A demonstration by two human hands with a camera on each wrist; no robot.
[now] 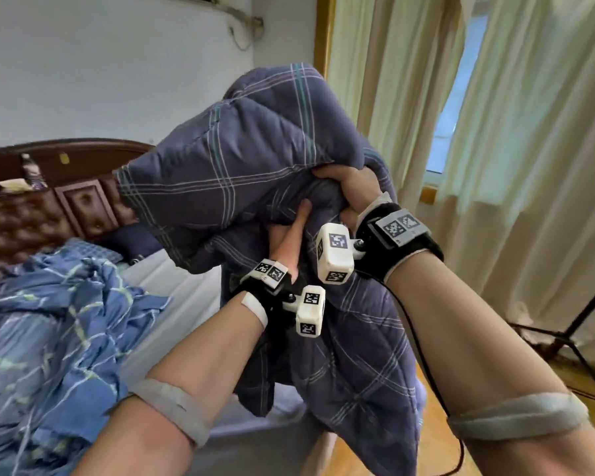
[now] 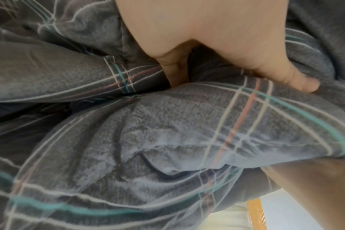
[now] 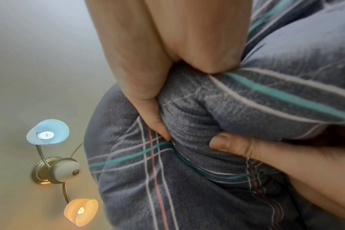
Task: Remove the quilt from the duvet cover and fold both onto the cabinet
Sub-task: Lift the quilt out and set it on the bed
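While the head view shows the quilt point(image 1: 255, 159) bunched at 12 o'clock above both hands, its long tail hangs toward 6; the right hand point(image 1: 351, 187) clenches it higher, nearer the top. At the left wrist, the left hand point(image 2: 207, 46) digs into folds. At the right wrist, fingers point(image 3: 148, 109) and thumb pinch a wad.

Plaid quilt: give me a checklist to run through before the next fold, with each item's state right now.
1. Right hand grips the plaid quilt: ok.
2. Left hand grips the quilt, fingers buried in a fold: ok.
3. Quilt lifted off the bed: not ok, lower part hangs beside it.
4. Quilt edges aligned: not ok, bunched.
5. Blue duvet cover folded: not ok, crumpled on bed.
6. Cabinet ready: cannot tell, not in view.
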